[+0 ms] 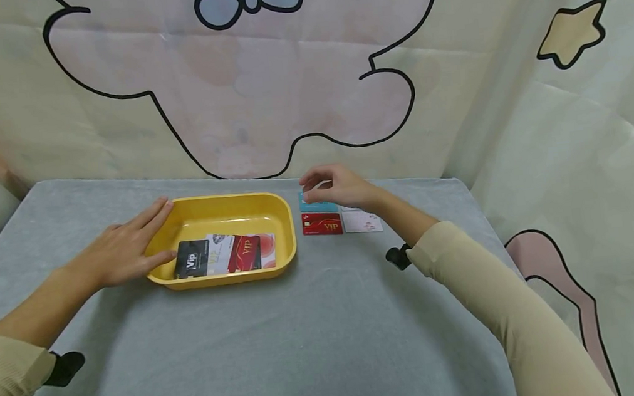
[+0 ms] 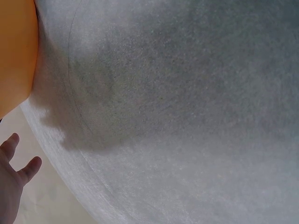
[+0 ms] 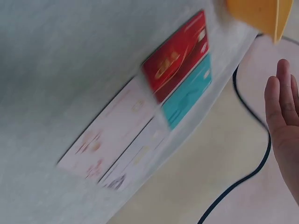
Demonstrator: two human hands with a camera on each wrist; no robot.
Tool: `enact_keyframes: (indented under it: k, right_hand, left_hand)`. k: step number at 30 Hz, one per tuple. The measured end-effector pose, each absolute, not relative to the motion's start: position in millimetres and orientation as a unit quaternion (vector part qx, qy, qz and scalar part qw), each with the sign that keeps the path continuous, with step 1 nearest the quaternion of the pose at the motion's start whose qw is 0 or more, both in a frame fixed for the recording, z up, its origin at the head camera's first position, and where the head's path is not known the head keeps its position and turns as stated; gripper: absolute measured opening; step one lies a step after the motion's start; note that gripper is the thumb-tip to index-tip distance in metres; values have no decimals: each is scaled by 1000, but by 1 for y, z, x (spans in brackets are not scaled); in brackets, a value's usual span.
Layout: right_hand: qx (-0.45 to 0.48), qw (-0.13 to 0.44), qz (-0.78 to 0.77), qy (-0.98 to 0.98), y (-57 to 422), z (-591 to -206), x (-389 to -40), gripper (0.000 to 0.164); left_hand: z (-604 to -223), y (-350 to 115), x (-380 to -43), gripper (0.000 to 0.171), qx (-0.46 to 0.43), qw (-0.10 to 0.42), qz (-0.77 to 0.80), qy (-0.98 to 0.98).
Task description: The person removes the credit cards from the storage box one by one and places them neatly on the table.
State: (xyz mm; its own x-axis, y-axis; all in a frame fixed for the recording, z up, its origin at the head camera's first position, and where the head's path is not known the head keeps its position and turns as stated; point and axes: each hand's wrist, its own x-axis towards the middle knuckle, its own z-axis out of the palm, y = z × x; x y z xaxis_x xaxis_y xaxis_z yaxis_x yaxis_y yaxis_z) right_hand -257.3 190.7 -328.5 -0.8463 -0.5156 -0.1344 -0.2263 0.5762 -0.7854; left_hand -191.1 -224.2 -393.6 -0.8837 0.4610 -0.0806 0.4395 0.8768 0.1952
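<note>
My left hand (image 1: 129, 249) rests at the left end of a yellow tray (image 1: 222, 212), fingers stretched along the rim and thumb over the near-left edge. Inside lie a black Vip card (image 1: 191, 259), a whitish card (image 1: 218, 247), a red VIP card (image 1: 244, 254) and a pink-patterned card (image 1: 268, 245), partly overlapping. To the right of the tray, my right hand (image 1: 339, 188) hovers over a teal card (image 3: 189, 91), its fingers loosely bent with nothing between them. Beside that card lie another red VIP card (image 1: 322, 223) and two pale cards, one pinkish (image 1: 362, 221), one whitish (image 3: 135, 151).
A grey cloth covers the table (image 1: 284, 345). Right behind its far edge hangs a pale curtain (image 1: 231, 117) with cartoon outlines, and another curtain side (image 1: 585, 155) borders the right. Dark straps (image 1: 398, 257) sit at the wrists.
</note>
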Motion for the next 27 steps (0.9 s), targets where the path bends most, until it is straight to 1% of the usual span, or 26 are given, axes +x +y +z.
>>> enact_keyframes:
  k: [6,13,16,22,27]
  right_hand:
    - [-241,191,-402,862,166,-330,-254,40]
    - [-259,200,-391,860,150,-334,-251,47]
    - [-266,219,-382,857,144,-333,-252,49]
    - [-261,277,-373,846,132,-333,-255,58]
    - [-261,300,-346,850,120,-332,-256,62]
  left_hand:
    - [-393,-224,-191,94,237,60,83,966]
    - [-394,-224,-192,94,240,54,82,966]
    - [-395,-224,-192,93,241,52,82,966]
    - [-395,-225,-191,92,245,49,83,965]
    - [-395,-225,-191,92,248,47,85,964]
